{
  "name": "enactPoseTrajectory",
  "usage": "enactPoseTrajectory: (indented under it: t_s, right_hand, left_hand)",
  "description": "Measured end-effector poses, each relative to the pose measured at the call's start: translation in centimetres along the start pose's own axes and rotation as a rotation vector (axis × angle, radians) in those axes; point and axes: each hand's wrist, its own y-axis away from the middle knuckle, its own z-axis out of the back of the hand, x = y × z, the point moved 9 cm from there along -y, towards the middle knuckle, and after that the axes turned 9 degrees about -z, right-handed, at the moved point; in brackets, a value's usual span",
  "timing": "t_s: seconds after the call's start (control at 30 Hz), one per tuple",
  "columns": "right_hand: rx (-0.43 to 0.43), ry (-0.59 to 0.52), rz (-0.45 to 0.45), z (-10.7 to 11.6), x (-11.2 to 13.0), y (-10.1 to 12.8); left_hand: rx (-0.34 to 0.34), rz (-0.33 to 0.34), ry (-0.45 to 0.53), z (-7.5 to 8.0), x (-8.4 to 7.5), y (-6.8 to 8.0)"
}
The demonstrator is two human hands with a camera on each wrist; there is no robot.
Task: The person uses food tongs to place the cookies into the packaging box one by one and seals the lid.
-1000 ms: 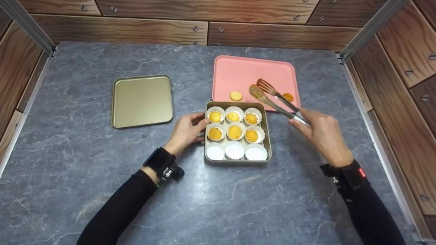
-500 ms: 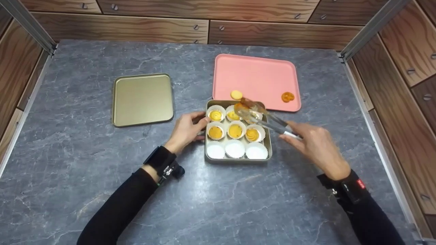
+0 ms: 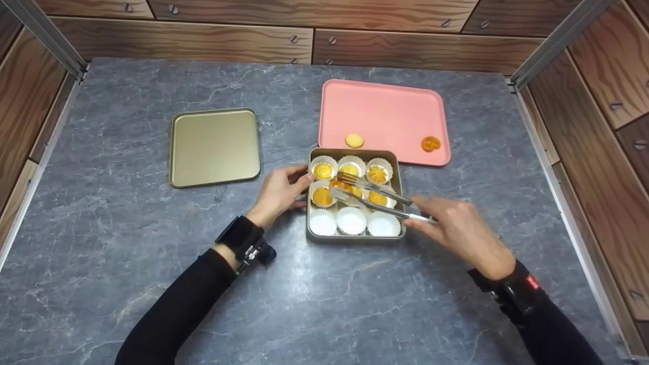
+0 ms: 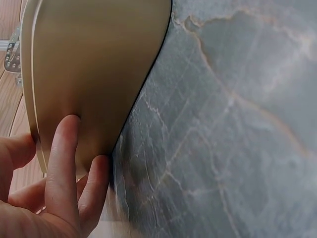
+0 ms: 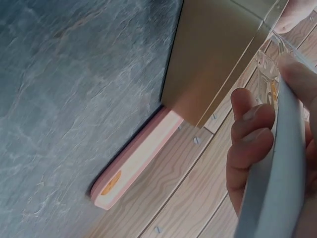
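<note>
A square gold tin [image 3: 356, 238] holds nine white paper cups. The upper two rows have yellow and orange cookies in them, and the front row of cups [image 3: 351, 220] holds none. My left hand [image 3: 280, 195] grips the tin's left wall [image 4: 94, 64], thumb at the rim and fingers [image 4: 62, 168] against the side. My right hand [image 3: 454, 228] grips metal tongs [image 3: 377, 197] by the handle [image 5: 277, 178]. The tong tips pinch an orange cookie [image 3: 340, 186] low over the tin's middle row.
A pink tray [image 3: 383, 109] lies just behind the tin with two loose cookies, one pale [image 3: 354, 140] and one orange [image 3: 430, 144]. The tin's gold lid [image 3: 215, 147] lies flat to the left. Wooden panels wall the grey marble counter [image 3: 152, 284].
The tongs came off the pink tray with a cookie and moved left and toward me, now over the tin's middle row. My left hand stayed on the tin.
</note>
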Motion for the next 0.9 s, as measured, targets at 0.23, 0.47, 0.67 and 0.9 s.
enactPoseTrajectory:
  t_s: [0.23, 0.47, 0.67, 0.9]
  right_hand:
    - [0.060, 0.003, 0.023, -0.9, 0.9, 0.0]
    - [0.120, 0.025, 0.054, -1.7, 1.6, 0.1]
    - [0.164, 0.060, 0.073, -2.2, 2.1, -0.2]
    - [0.174, 0.059, 0.096, -2.1, 2.5, -0.2]
  left_hand:
    - [0.009, 0.010, 0.022, 0.0, 0.0, 0.1]
    - [0.005, 0.001, 0.037, -0.1, 0.1, 0.0]
    - [0.000, 0.000, 0.026, 0.1, 0.1, 0.2]
    - [0.009, -0.004, 0.017, 0.0, 0.0, -0.1]
